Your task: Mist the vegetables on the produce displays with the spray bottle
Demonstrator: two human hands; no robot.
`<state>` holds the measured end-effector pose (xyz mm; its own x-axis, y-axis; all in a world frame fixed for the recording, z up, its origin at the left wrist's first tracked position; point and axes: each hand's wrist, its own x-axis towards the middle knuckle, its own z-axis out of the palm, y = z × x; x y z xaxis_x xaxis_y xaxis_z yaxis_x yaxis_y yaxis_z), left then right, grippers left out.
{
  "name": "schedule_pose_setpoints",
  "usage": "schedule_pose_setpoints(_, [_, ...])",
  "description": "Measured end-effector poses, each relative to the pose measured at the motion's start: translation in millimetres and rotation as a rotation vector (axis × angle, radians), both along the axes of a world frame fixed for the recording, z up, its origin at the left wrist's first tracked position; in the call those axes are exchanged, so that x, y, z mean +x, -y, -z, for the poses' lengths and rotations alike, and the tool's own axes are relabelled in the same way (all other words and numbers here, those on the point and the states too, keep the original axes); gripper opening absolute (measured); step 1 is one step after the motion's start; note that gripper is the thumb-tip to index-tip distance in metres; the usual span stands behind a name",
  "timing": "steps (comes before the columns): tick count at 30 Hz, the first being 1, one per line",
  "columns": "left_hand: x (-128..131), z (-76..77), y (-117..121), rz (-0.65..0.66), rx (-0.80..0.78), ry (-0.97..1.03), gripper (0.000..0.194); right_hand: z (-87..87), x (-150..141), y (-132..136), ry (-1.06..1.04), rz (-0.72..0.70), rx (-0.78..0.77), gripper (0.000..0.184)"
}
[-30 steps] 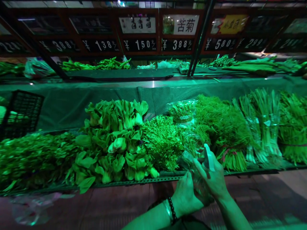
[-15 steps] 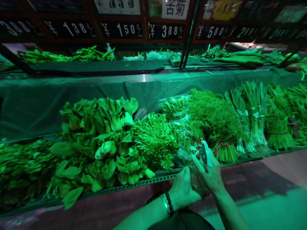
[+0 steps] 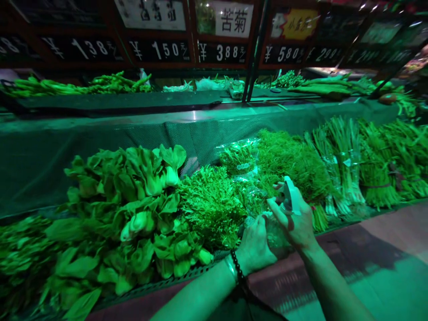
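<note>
My left hand, with a dark beaded bracelet and a pale bangle at the wrist, is closed on a clear plastic bag at the front edge of the shelf. What the bag holds is hard to make out. A small pale object with a dark gap sits in the curled fingers of my right hand, just above the bag; its kind is unclear. Beyond the hands lie frilly leafy greens, a packaged bunch of greens and feathery greens.
Bok choy is heaped on the left. Bundled long-stemmed greens stand on the right. An upper shelf carries more vegetables below a row of price signs. A dark post rises there.
Both hands have risen slightly in the view, with the bag and the pale object still in them. The camera has shifted, so the shelf appears lower and farther left.
</note>
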<state>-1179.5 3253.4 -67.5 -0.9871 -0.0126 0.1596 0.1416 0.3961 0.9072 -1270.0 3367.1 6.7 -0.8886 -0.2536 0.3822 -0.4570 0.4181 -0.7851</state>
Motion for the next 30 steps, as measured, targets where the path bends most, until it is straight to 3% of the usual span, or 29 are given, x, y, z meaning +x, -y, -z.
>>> schedule_pose_setpoints(5, [-27,-9.2,4,-0.009,0.030,0.021,0.076,-15.5,-23,9,0.061,-0.030,-0.086,0.030])
schedule_pose_setpoints(10, [-31,0.7,-20,0.041,0.047,0.058,0.077,-1.4,-23,-14,0.087,0.043,-0.071,0.020])
schedule_pose_setpoints(17, [-7,24.7,-84,0.074,0.197,0.111,0.083,40.2,0,-78,0.207,-0.031,-0.136,0.029])
schedule_pose_setpoints(20, [3,36.5,-117,0.085,0.196,0.153,0.090,54.8,10,-112,0.242,0.012,-0.150,0.027])
schedule_pose_setpoints(23, [8,43.8,-149,0.124,0.166,0.236,0.080,62.9,17,-147,0.264,0.074,-0.190,0.026])
schedule_pose_setpoints(27, [4,38.5,-189,0.127,0.132,0.363,0.054,64.0,18,-194,0.278,0.121,-0.210,0.034])
schedule_pose_setpoints(30, [-6,31.3,-220,0.137,0.123,0.425,0.051,64.2,12,-226,0.292,0.146,-0.231,0.040])
